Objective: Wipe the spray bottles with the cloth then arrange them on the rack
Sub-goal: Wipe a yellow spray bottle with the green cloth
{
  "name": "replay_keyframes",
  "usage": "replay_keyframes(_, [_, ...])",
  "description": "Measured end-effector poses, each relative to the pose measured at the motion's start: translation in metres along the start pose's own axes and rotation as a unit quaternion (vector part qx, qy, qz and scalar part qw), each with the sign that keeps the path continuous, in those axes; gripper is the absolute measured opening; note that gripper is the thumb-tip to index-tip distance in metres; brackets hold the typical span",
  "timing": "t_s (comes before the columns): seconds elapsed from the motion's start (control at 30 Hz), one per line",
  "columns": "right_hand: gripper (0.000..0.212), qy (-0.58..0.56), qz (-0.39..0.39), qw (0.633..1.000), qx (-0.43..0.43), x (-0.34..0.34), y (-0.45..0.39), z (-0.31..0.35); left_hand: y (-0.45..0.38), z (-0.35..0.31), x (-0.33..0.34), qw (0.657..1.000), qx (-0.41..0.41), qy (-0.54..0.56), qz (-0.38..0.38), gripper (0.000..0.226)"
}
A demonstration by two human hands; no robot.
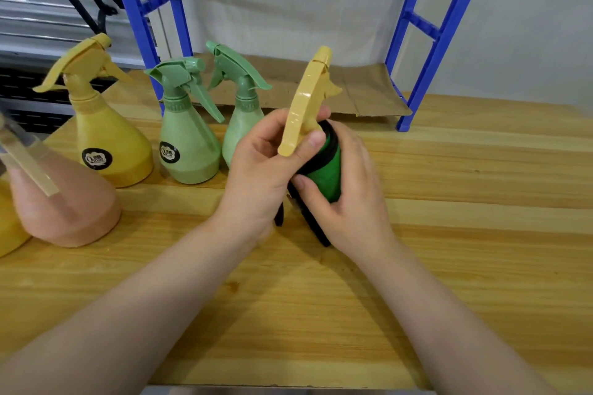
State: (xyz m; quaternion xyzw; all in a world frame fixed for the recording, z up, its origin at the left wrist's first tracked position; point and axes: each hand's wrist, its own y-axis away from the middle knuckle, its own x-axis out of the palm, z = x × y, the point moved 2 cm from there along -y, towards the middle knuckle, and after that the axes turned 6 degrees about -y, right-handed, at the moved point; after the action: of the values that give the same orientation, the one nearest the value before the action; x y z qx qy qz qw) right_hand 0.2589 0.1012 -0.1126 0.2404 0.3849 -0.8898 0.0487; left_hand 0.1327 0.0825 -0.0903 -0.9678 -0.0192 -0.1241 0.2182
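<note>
My left hand [263, 167] grips the yellow trigger head of a spray bottle [308, 99] held above the wooden table. My right hand [349, 196] wraps a green cloth with black edging [327, 170] around that bottle's body, which is hidden under the cloth. Two green spray bottles [189, 138] [240, 112] stand upright just left of my hands. Further left stand a yellow bottle [106, 138] and a pink bottle [64, 202]. The blue rack [446, 26] rises behind, its lowest shelf lined with cardboard [321, 86].
The wooden table [449, 234] stretches to the right and towards me. Part of another yellow bottle [8, 228] shows at the left edge. A grey wall panel with a black bracket [86, 0] is at the back left.
</note>
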Motion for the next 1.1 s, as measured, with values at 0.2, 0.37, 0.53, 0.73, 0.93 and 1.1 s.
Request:
replay_keyframes(0.2, [0.075,-0.011,-0.001,1.000,0.002,-0.003,0.004,-0.006,-0.006,-0.010,-0.007,0.995,-0.005,0.101,-0.025,0.021])
replay_keyframes(0.37, [0.081,-0.082,0.019,0.996,0.014,-0.002,0.005,-0.010,-0.013,-0.018,-0.015,0.988,0.010,0.141,-0.061,0.024])
replay_keyframes(0.53, [0.086,-0.112,0.031,0.992,0.043,-0.004,0.005,-0.015,-0.014,-0.017,-0.017,0.990,-0.004,0.127,-0.066,0.032])
replay_keyframes(0.73, [0.076,-0.124,0.060,0.990,0.011,-0.006,0.002,-0.009,-0.009,-0.011,-0.012,0.999,-0.006,0.038,0.038,0.028])
replay_keyframes(0.93, [0.057,-0.138,0.049,0.989,0.023,-0.006,0.004,-0.003,-0.003,-0.009,-0.001,0.995,-0.037,0.024,0.091,0.006])
replay_keyframes(1.1, [0.039,-0.190,0.054,0.979,0.055,-0.006,0.004,0.004,-0.005,-0.008,-0.003,0.993,-0.033,0.017,0.108,0.009])
